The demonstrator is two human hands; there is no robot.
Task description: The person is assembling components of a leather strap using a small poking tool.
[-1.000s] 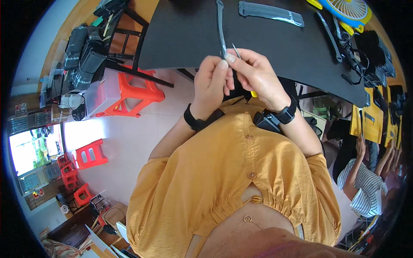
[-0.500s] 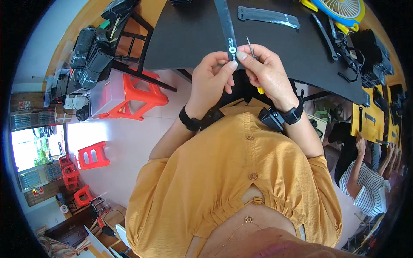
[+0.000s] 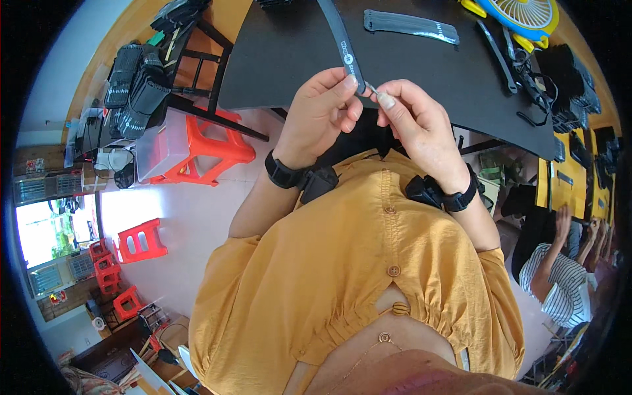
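Observation:
Between the thumb and fingers of my left hand (image 3: 311, 122) is the lower end of a black strap (image 3: 344, 49) with pale printing. The strap runs up and away over the table. My right hand (image 3: 421, 128) pinches a thin metal tool (image 3: 370, 87), its tip at the strap's lower end; most of the tool is hidden by the fingers. Whether the tip goes through the strap, I cannot tell. Both hands are close together just over the table's near edge.
On the black table (image 3: 289, 59) lie a flat bundle of black straps (image 3: 411, 27), a long black strip (image 3: 497, 58) and a blue and yellow fan (image 3: 523, 16). Black bundles (image 3: 135, 85) fill a side table. A red stool (image 3: 217, 148) stands left; a striped-shirted person (image 3: 559, 283) works right.
My right hand has turned, bringing the tool's tip from pointing upward to the strap's end. My left hand has shifted slightly left, and the strap now leans further left.

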